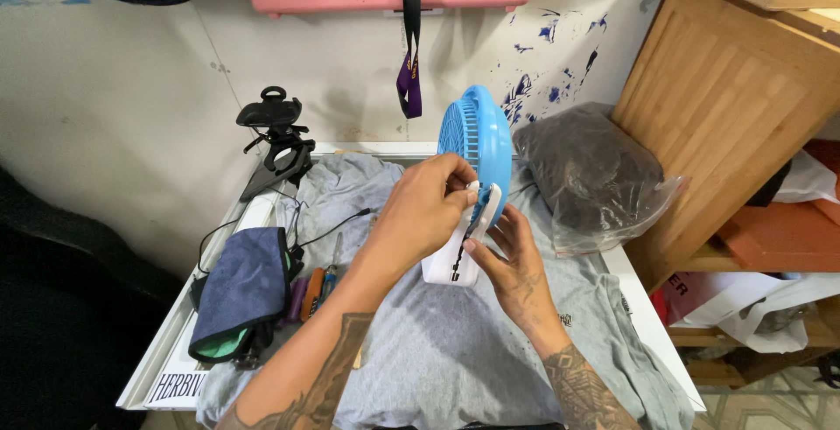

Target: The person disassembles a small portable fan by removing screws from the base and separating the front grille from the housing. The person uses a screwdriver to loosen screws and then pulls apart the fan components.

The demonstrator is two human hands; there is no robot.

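Blue desk fan [477,146] stands tilted on its white base [453,259] over my grey-cloth surface [437,351]. My left hand [420,216] pinches its bracket; my right hand [512,259] grips the base.

Left side: a blue cloth pouch [245,286] and screwdrivers [317,292] are crowding it.
Right side: a plastic bag [595,176] is blocking.
Front: grey cloth [437,351] is lying open.

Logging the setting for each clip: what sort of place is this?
Probably a home repair bench: a white table draped with a grey cloth, screwdrivers beside the hands, a small blue fan being worked on, wooden shelving alongside.
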